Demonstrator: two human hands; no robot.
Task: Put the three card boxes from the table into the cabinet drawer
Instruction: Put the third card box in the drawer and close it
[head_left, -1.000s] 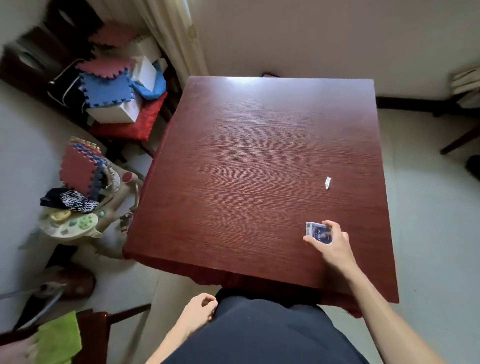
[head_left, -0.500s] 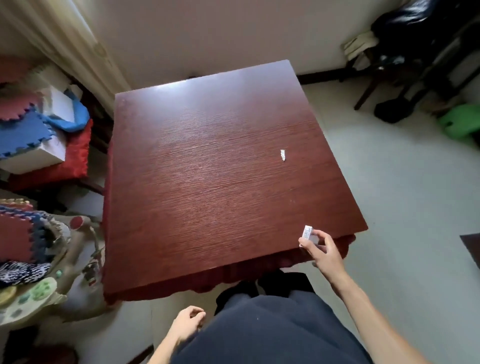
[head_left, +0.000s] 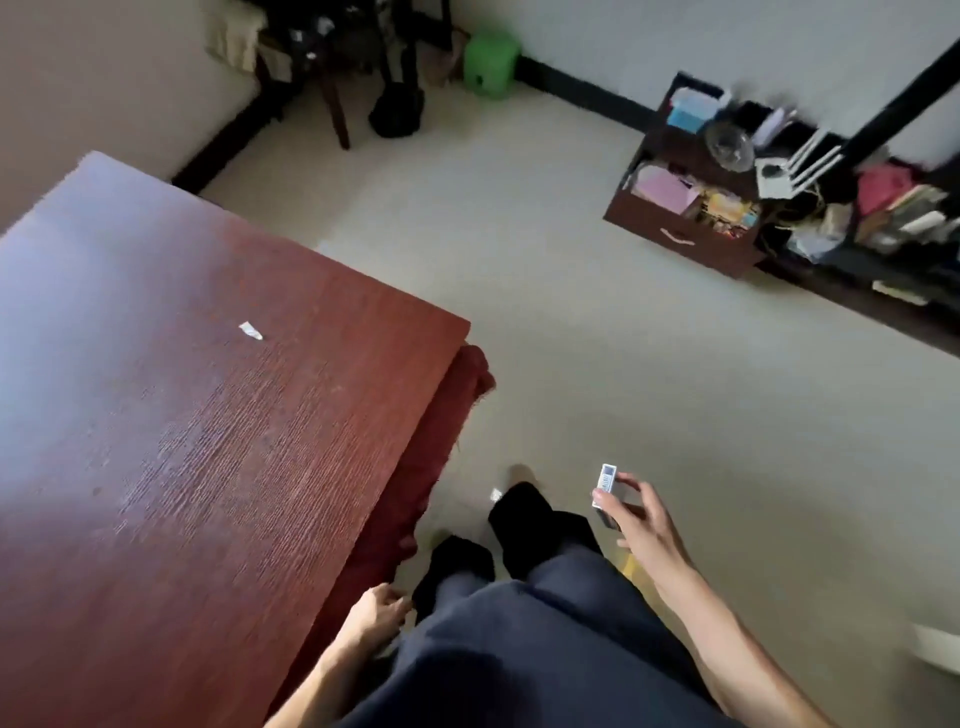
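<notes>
My right hand holds a small card box with a pale patterned edge, carried over the floor to the right of the red-brown table. My left hand hangs at my side by the table's near corner, fingers loosely curled and holding nothing. A dark cabinet stands at the upper right with its drawer pulled open and full of colourful items. No other card box shows on the table.
A small white scrap lies on the table. A red cloth hangs at the table's edge. A green stool and dark chair legs stand by the far wall. Pale floor lies between me and the cabinet.
My right hand lifted the card box off the table and carried it right. The view swung right, bringing the cabinet and its open drawer into sight.
</notes>
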